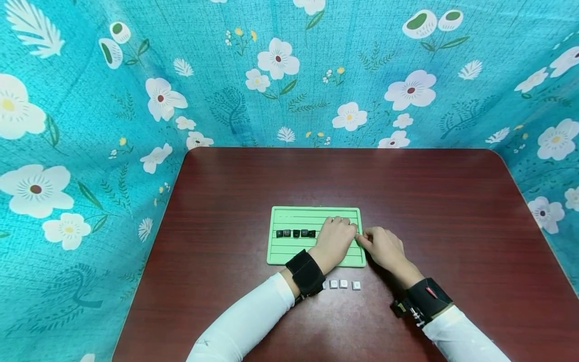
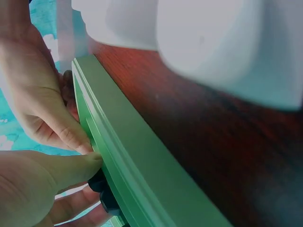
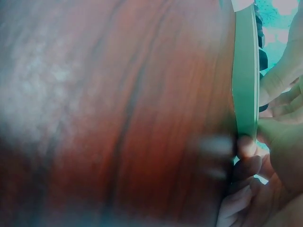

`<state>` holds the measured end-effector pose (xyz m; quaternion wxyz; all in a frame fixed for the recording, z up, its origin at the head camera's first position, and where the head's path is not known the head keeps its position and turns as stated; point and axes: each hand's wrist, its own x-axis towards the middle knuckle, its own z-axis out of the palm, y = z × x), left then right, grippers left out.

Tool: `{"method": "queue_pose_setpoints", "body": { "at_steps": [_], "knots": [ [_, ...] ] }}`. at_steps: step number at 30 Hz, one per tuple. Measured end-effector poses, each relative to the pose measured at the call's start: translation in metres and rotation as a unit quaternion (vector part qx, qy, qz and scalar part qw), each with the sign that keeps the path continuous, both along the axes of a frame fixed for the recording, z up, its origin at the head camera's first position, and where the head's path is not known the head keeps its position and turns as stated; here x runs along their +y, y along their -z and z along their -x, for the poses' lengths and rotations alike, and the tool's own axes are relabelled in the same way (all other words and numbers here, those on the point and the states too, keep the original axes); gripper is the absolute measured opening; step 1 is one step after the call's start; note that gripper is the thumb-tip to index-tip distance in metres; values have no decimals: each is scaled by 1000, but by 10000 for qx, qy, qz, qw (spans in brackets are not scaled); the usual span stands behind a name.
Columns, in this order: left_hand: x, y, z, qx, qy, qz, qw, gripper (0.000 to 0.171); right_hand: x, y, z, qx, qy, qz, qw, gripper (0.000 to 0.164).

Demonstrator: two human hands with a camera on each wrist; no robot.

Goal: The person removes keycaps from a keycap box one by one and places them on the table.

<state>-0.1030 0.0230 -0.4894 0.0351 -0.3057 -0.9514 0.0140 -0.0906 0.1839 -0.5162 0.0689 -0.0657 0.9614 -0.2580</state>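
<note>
Black blocks (image 1: 296,234) on the green board (image 1: 289,253) are the weak point — a sideways nudge from the left hand (image 1: 335,240) could knock the row crooked, since they look small and light and the fingers crowd them. If the board's right end gets tugged or tilted, they could slide too. Board lies on the dark red surface (image 1: 217,241), well in from the edges: pale green, raised rim, rounded corners, thin ridges running lengthwise. Five blocks show in a line along it, gaps uneven (more may hide under the hand).

Left hand lies across the board's right half, thumb at the blocks; can't tell if it's pinching one. Right hand (image 1: 384,246) grips the board's right edge — fingertip underneath. White blocks (image 1: 344,284) sit just in front; a dropped wrist could scatter them.
</note>
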Motion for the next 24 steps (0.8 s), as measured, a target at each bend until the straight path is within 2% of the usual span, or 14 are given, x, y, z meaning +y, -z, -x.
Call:
{"method": "queue_pose_setpoints", "body": {
  "at_steps": [7, 13, 17, 24],
  "knots": [
    [1, -1, 0, 15, 10, 63, 10000, 14, 1, 1, 0, -25, -32, -5, 10000, 44],
    [-1, -3, 0, 188, 59, -234, 9995, 13, -1, 0, 1, 33, 19, -77, 10000, 44],
    [-3, -7, -3, 322, 97, -445, 9984, 11, 0, 1, 1, 58, 24, -85, 9999, 44],
    [-5, -20, -8, 264, 233, -721, 9968, 6, 0, 1, 1, 163, 0, 3, 9999, 44]
  ]
}}
